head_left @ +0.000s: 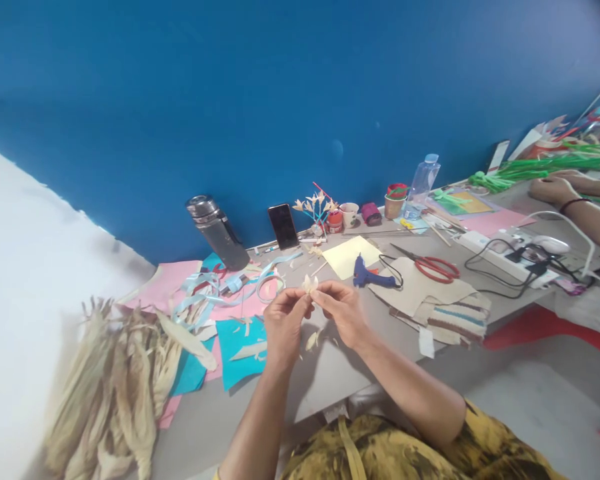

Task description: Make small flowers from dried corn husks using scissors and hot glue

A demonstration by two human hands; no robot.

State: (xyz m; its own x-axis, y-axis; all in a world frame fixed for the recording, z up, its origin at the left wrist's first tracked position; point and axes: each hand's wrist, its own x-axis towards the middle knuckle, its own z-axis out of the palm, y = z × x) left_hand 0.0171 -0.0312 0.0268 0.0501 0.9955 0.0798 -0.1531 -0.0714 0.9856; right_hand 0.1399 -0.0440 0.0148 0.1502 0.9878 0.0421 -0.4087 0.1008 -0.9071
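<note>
A small cream-coloured flower (310, 284), apparently of dried husk, stands upright between my fingertips. My left hand (286, 321) pinches its base from one side. From the other side my right hand (344, 312) closes thumb and finger on the same spot, and the two hands touch there. Just below lie loose husk petals (313, 340) on the grey table (330, 381). A blue glue gun (375, 275) rests to the right, past my right hand. To the left is a turquoise sheet (230, 373) with husk scraps on it.
Dried corn husks (115, 393) hang over the left edge. A flask (220, 233), a phone (283, 227) and finished flowers (317, 205) stand at the back. Red-handled scissors (436, 268) and a power strip (503, 257) lie right. Another person's hands (555, 190) work at far right.
</note>
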